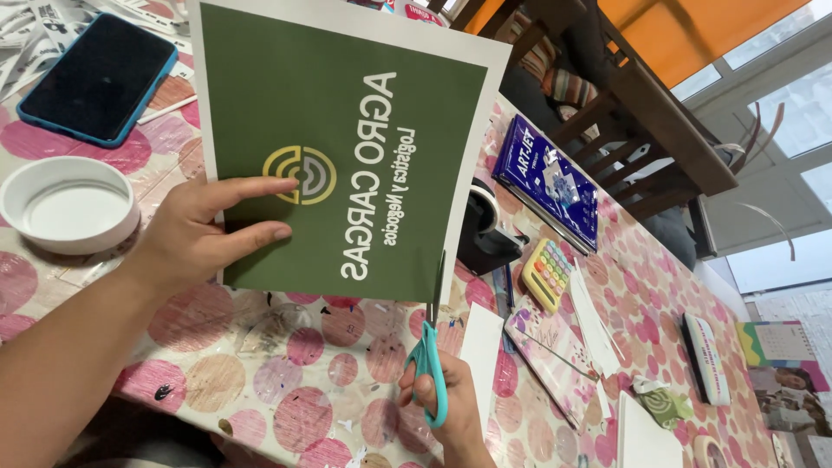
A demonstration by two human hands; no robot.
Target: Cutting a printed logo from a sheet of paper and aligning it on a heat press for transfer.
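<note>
Pink-dotted tabletop (286, 381) below, crowded: dark blue book (548, 182), blue-cased tablet (97, 76), white round lid (68, 204), black tape dispenser (485, 230), small yellow calculator (546, 273). Green printed sheet (347, 147) with white border, raised over the tabletop, pinched by left hand (204, 234). Teal-handled scissors (431, 364) gripped in right hand (451, 403), blades at the sheet's lower edge.

This looks like a home dining room used for paper crafts. The desk (286, 381) wears a wipe-clean cloth with pink and beige dots, marked with scraps and stains. Past the grip holding the scissors (429, 364), a tape dispenser (485, 234), a small calculator (546, 273) and a blue paper pack (548, 182) lie scattered. Beyond them stand dark wooden chairs (659, 121) with striped cushions, under a window with an orange blind (693, 30).
</note>
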